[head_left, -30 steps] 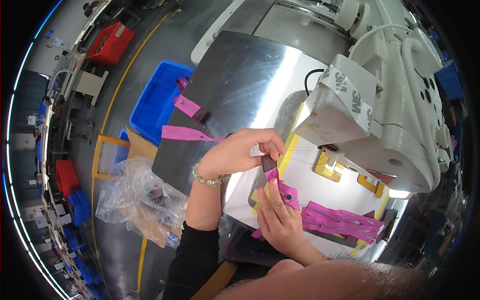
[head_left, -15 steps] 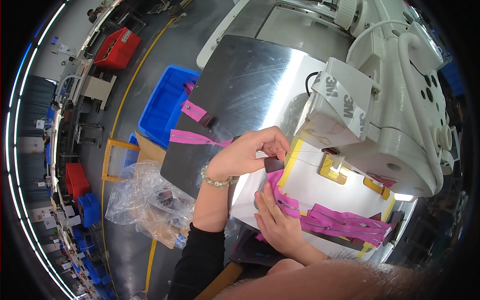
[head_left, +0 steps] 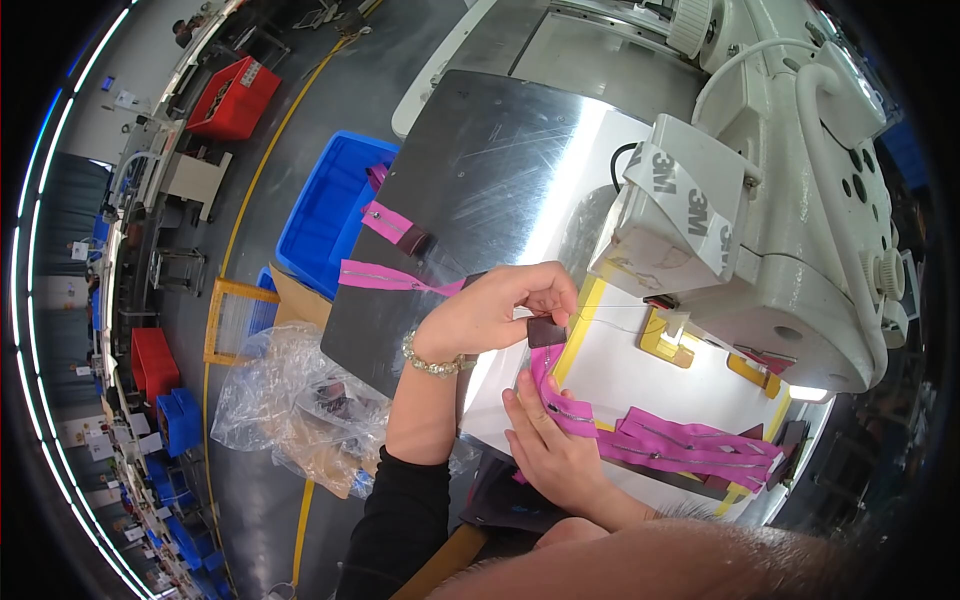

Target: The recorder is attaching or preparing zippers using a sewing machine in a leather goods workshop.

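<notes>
My left hand (head_left: 505, 305), with a beaded bracelet on its wrist, pinches a small dark brown patch (head_left: 546, 332) at one end of a pink zipper (head_left: 572, 412). Thin threads (head_left: 625, 306) run from near these fingertips toward the sewing machine. Lower down, my right hand (head_left: 555, 455) has its fingers along the same zipper and holds it; part of the grip is hidden. To the right, several pink zippers (head_left: 690, 445) with metal teeth lie together on the white work surface (head_left: 615, 375).
A large white sewing machine head (head_left: 770, 220) stands at the right. Two more pink zipper ends (head_left: 390, 222) lie on the metal table (head_left: 470, 160), near a blue bin (head_left: 325, 205). Clear plastic bags (head_left: 290, 400) sit below the table's left edge.
The brown patch has tilted a little in my left fingers. My right hand and its zipper have shifted slightly left.
</notes>
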A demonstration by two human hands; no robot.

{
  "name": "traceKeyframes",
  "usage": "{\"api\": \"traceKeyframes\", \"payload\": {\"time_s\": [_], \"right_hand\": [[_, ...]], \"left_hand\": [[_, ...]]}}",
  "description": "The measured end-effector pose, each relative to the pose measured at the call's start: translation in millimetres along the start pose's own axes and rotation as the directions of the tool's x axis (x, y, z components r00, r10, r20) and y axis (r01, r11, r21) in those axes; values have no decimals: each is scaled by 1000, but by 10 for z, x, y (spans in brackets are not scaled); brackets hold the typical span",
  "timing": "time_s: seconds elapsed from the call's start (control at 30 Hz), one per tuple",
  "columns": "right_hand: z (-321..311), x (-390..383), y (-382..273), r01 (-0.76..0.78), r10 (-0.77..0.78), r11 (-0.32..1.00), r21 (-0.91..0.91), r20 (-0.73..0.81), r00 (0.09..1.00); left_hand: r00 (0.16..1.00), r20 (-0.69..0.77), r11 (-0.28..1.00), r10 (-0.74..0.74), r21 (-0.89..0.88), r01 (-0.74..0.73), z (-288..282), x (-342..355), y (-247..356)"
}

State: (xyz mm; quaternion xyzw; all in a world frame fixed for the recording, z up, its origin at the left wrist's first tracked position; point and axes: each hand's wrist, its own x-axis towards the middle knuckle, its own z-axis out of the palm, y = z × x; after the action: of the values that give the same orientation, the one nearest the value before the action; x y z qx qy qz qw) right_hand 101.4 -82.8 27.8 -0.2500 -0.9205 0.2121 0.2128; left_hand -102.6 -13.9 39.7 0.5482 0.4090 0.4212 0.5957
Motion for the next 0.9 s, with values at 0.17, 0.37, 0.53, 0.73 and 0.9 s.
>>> {"api": "traceKeyframes", "payload": {"time_s": [0.17,0.37,0.53,0.73,0.9], "right_hand": [[15,-24,3,6,-7,1000,25,22,1000],[-3,-16,-5,0,-1,999,37,27,1000],[20,-6,-31,-9,8,997,73,4,1000],[-31,-6,-66,-36,28,979,203,40,999],[98,-148,-33,172,-149,942,287,-101,984]], "left_hand": [[1000,18,1000,0,12,0,-2,-2,-17],[1000,11,1000,5,29,-5,6,15,29],[1000,7,998,5,65,-5,-2,-7,40],[1000,7,995,-2,100,2,26,4,96],[998,4,996,-68,55,68,28,-12,118]]}}
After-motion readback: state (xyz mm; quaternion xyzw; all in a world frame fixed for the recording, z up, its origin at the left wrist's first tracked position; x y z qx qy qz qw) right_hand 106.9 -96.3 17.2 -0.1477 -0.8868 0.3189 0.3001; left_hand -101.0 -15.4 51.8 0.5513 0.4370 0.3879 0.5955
